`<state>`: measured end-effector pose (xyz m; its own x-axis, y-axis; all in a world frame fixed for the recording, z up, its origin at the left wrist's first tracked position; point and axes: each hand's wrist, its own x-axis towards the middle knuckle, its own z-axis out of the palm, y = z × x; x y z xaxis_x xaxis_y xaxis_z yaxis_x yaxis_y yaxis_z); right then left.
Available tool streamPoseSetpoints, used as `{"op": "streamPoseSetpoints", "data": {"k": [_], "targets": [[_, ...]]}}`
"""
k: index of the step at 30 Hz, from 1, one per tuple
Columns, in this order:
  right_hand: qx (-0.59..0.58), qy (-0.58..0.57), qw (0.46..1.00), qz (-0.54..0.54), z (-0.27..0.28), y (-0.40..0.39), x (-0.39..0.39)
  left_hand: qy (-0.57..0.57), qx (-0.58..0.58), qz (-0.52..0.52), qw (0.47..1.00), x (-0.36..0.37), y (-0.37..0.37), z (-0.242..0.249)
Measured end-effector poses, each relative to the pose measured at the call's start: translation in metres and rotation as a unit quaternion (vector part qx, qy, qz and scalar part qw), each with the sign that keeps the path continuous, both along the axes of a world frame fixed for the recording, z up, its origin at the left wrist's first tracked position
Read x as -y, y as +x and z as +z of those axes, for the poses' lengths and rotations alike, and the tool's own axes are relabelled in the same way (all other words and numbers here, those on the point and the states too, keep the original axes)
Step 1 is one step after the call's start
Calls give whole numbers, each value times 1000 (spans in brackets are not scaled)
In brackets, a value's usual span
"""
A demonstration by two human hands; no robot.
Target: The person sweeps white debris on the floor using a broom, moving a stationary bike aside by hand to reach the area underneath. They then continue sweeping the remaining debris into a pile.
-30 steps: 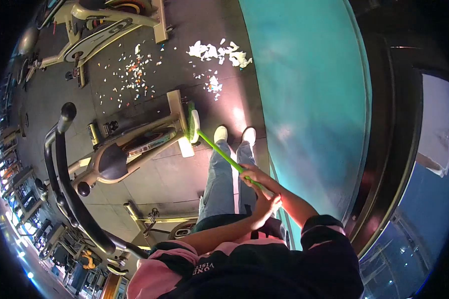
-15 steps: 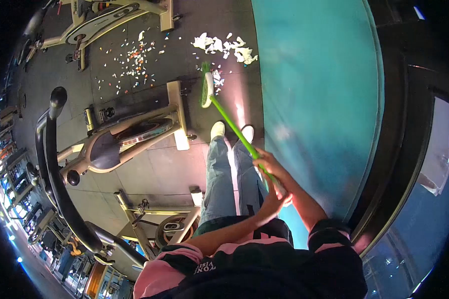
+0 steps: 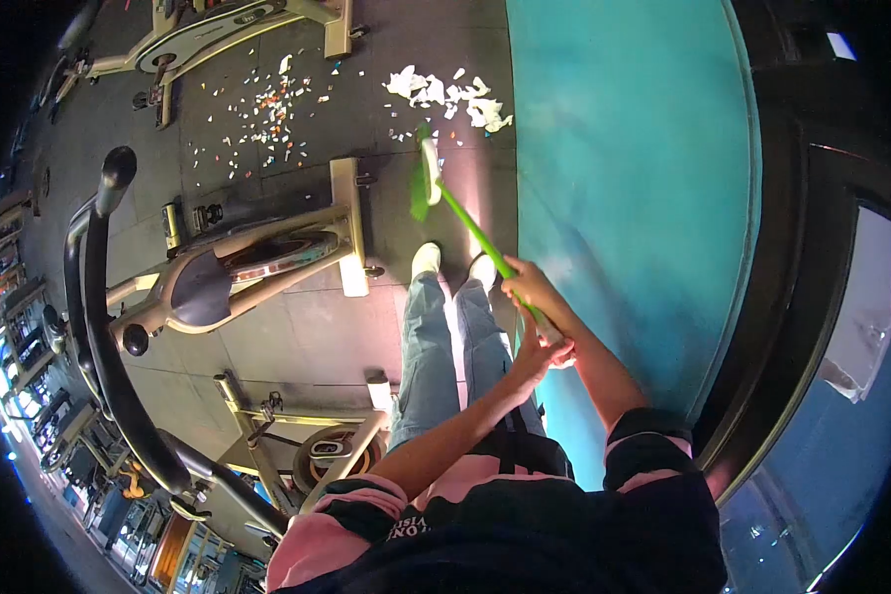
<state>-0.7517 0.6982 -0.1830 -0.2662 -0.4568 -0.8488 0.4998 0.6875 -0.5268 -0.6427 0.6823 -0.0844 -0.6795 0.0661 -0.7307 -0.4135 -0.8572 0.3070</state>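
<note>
Both my hands grip a bright green broom handle [image 3: 473, 231] in front of my legs. My right hand [image 3: 528, 288] holds it lower down, and my left hand [image 3: 537, 352] closes round the upper end. The green broom head [image 3: 423, 179] rests on the dark floor just ahead of my white shoes [image 3: 426, 259]. It lies a short way below a heap of white paper scraps [image 3: 447, 93]. Smaller white and orange bits [image 3: 265, 111] are scattered over the floor to the left.
A cream exercise bike [image 3: 247, 262] stands close on my left, its base bar [image 3: 350, 226] near the broom head. Another bike [image 3: 230, 24] stands at the top left. A teal mat [image 3: 614, 198] covers the floor on the right, beside a dark window frame [image 3: 812, 297].
The broom head has swung away from the bike's base, forward and to the right toward the white scraps. My hands have risen and moved right with the handle.
</note>
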Motion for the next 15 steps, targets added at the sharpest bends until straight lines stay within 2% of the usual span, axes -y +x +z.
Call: {"op": "streamPoseSetpoints", "data": {"k": [2,4,7,8,10,12,14,15], "targets": [[-46,17,999,21,13,-7,6,45,-62,-7,997,8,-5,4],[-96,34,994,41,20,-8,5,29,-52,15,998,-3,2,14],[-168,-7,984,58,38,13,-3,35,-122,25,992,-14,21,28],[-169,-7,984,60,49,19,-3,35,-124,27,991,-17,28,33],[-51,4,998,25,72,28,-1,46,-104,-2,994,-19,39,44],[-65,-12,997,30,57,43,-8,40,-104,-6,994,-19,45,48],[-20,-19,997,66,51,47,-8,78,-35,-12,996,-18,45,46],[-42,15,992,115,47,44,-2,78,-37,-10,996,-13,41,46]]}}
